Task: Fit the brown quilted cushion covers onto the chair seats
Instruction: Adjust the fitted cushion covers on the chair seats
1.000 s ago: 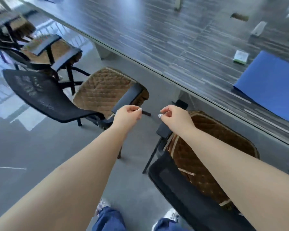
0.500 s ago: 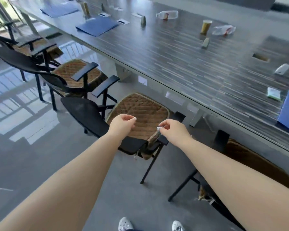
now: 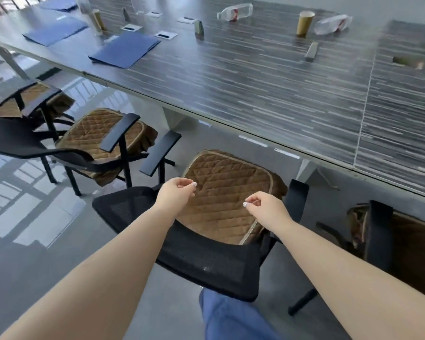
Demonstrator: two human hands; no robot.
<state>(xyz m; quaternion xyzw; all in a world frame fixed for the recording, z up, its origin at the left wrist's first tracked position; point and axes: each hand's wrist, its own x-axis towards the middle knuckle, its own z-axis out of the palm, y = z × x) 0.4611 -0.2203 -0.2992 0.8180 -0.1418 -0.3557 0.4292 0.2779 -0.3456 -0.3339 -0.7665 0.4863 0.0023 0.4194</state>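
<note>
My left hand and right hand hovering loosely curled over the brown quilted cushion cover, gripping nothing I can see, cover lying on the black mesh chair beside the counter

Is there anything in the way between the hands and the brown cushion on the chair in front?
Nothing visible. The left hand and right hand hover above the brown quilted cover with only air between. The black mesh backrest sits under the forearms, nearer the person, not blocking the hands.
</note>
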